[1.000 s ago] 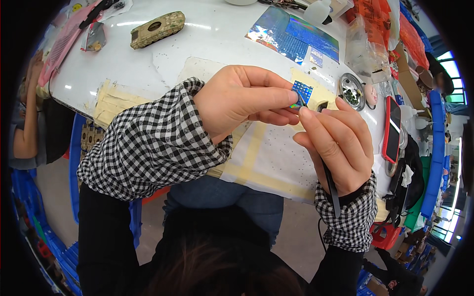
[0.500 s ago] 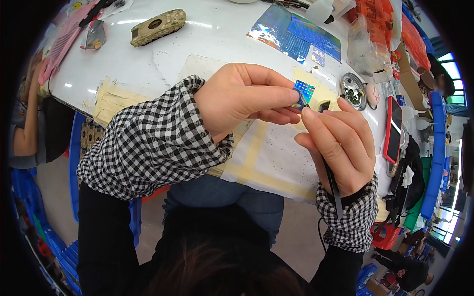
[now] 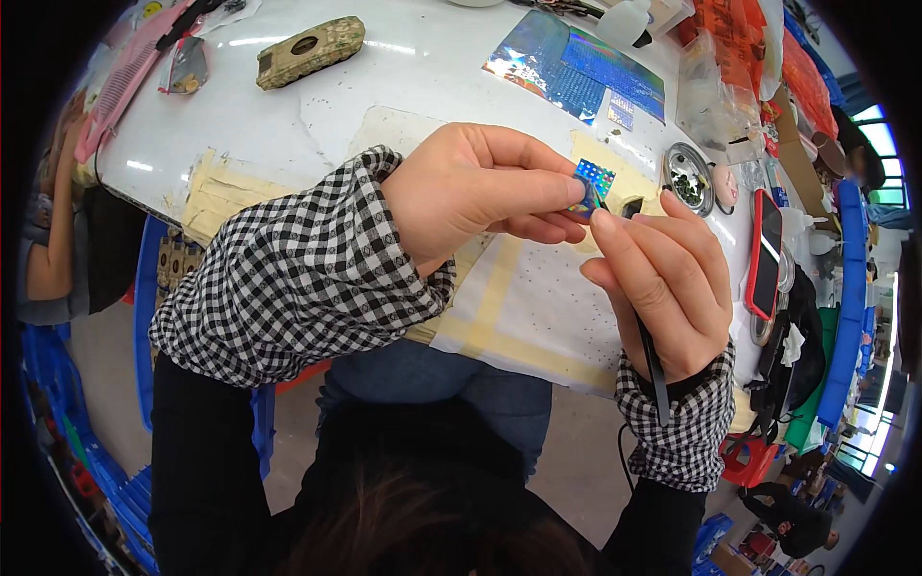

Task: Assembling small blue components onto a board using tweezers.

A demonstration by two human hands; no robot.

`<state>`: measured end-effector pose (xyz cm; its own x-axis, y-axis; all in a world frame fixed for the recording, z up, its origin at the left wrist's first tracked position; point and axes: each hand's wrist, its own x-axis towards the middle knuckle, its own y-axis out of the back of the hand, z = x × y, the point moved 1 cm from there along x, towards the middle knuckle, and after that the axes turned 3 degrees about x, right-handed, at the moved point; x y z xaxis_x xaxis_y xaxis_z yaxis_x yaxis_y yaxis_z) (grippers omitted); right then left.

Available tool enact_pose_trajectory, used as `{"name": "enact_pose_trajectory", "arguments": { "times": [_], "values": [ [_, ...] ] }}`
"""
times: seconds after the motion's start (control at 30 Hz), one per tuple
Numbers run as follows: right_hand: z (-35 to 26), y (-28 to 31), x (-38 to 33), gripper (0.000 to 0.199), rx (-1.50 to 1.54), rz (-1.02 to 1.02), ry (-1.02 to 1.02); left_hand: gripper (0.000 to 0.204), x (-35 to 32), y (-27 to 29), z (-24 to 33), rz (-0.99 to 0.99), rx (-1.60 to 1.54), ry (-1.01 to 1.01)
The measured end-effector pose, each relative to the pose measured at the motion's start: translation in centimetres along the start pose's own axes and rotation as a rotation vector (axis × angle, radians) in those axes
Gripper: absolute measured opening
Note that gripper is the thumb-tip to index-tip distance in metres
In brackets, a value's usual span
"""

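Observation:
Between thumb and fingers, my left hand (image 3: 471, 187) pinches a small shiny blue sticker sheet (image 3: 596, 176) with rows of light dots. My right hand (image 3: 667, 278) is closed on black tweezers (image 3: 653, 370), their back end resting toward my wrist. The tweezer tip meets the sheet's lower edge beside my left thumb; whether it grips anything there is too small to tell. Both hands are held over a white paper (image 3: 538, 298) taped down and dotted with tiny dark specks. A small dark piece (image 3: 631, 206) lies just behind my right fingers.
A round metal dish (image 3: 688, 178) with dark bits stands at right, near a red-edged phone (image 3: 764, 254). Larger holographic sheets (image 3: 576, 72) lie farther back. A camouflage-patterned shell (image 3: 310, 53) sits far left. Clear plastic boxes (image 3: 715, 96) crowd the far right.
The sticker sheet has tilted slightly, its dots now catching more light. Both hands have shifted only a little to the right, keeping the same hold.

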<state>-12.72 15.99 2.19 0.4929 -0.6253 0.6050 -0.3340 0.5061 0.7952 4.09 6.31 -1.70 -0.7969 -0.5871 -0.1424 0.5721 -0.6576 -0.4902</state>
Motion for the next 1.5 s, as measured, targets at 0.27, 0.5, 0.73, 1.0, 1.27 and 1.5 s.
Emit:
{"name": "enact_pose_trajectory", "arguments": {
  "times": [0.27, 0.5, 0.73, 1.0, 1.27, 1.5],
  "values": [
    [-0.5, 0.1, -0.4, 0.033, 0.15, -0.103, -0.015, 0.021, 0.2, 0.6, 0.0, 0.134, 0.068, -0.037],
    [0.3, -1.4, -1.5, 0.028, 0.376, -0.227, 0.005, 0.023, 0.4, 0.8, -0.1, 0.154, 0.087, -0.073],
    [-0.1, -1.7, -1.6, 0.027, 0.372, -0.257, 0.058, 0.024, 0.4, 0.9, -0.1, 0.148, 0.092, -0.095],
    [-0.2, -1.6, -1.7, 0.026, 0.36, -0.25, 0.076, 0.024, 0.4, 0.8, -0.1, 0.14, 0.09, -0.097],
    [-0.1, -2.0, -2.1, 0.027, 0.351, -0.303, 0.113, 0.025, 0.4, 0.8, -0.1, 0.131, 0.107, -0.114],
    [-0.2, -1.7, -1.8, 0.032, 0.385, -0.275, 0.1, 0.022, 0.4, 0.8, 0.0, 0.169, 0.006, -0.126]
  ]
}}
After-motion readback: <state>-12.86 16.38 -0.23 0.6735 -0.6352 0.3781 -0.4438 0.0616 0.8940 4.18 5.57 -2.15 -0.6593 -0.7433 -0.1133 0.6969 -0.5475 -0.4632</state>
